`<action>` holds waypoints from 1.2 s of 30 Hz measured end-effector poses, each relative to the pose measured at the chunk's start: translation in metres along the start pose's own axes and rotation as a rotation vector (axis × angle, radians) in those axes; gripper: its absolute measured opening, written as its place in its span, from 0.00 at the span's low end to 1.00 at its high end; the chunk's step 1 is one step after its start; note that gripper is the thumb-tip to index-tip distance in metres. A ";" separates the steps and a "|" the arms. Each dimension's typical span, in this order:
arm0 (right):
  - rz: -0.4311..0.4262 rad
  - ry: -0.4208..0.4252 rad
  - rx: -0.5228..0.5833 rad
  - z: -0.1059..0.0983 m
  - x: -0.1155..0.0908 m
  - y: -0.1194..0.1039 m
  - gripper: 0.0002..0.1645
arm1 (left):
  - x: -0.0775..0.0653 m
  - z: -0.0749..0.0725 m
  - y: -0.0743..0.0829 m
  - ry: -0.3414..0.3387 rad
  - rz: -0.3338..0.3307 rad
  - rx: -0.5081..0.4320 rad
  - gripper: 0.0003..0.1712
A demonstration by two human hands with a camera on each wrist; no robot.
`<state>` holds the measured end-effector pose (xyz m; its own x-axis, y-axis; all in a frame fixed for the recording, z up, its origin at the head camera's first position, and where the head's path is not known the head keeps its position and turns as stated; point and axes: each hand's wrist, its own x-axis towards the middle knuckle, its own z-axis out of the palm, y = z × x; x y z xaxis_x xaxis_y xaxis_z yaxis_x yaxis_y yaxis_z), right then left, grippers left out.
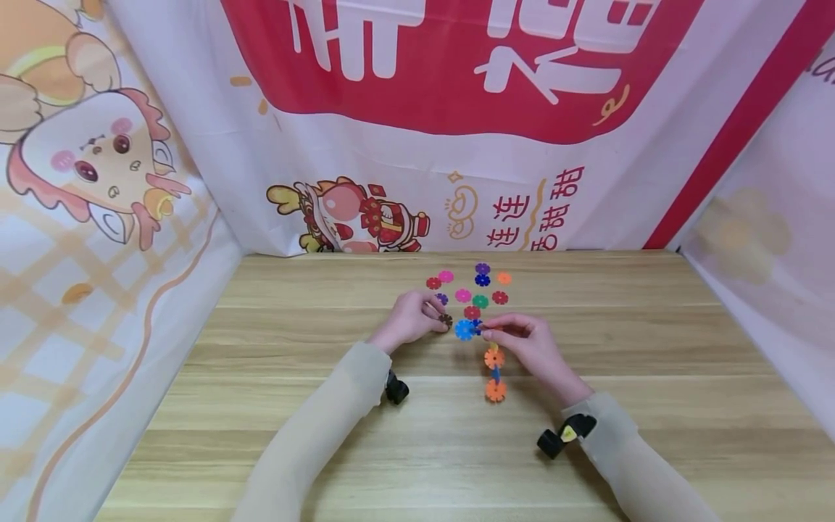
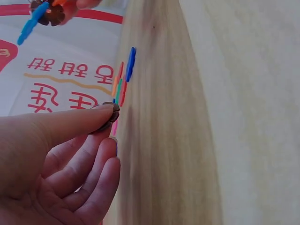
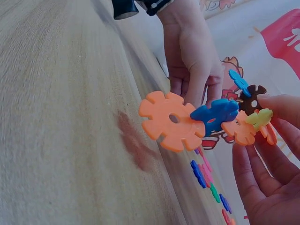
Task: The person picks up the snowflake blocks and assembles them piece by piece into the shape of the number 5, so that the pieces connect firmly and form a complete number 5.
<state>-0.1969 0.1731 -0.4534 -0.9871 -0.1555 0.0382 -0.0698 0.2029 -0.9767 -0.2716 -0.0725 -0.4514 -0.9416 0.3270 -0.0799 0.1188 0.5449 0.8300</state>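
Observation:
My left hand (image 1: 412,316) pinches a brown notched flower disc (image 2: 113,117) between thumb and fingertips. The right hand (image 1: 530,346) holds a chain of interlocked plastic flower discs, gripping it near its yellow disc (image 3: 260,119). Toward me the chain runs through an orange disc (image 3: 242,129) and a blue disc (image 3: 216,115) to a large orange end disc (image 3: 168,121). Its other end has a brown disc (image 3: 249,104) and a light blue disc (image 1: 465,330). Part of the chain is hidden behind the right fingers.
Several loose flower discs lie flat on the wooden table (image 1: 391,449) beyond the hands, among them a green disc (image 1: 480,301), a pink disc (image 1: 446,276) and a purple disc (image 1: 482,268). A printed cloth (image 1: 365,145) hangs along the table's back edge.

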 end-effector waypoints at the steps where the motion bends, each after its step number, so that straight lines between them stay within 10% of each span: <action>1: 0.001 0.000 0.000 0.000 0.000 0.000 0.16 | -0.002 -0.001 0.000 0.002 0.007 -0.008 0.13; 36: -0.020 -0.023 -0.021 -0.001 0.000 0.005 0.15 | -0.058 -0.005 0.006 0.115 0.258 -0.039 0.06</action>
<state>-0.1969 0.1749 -0.4579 -0.9820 -0.1818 0.0522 -0.0923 0.2200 -0.9711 -0.2174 -0.0923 -0.4396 -0.9114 0.3605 0.1982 0.3494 0.4238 0.8357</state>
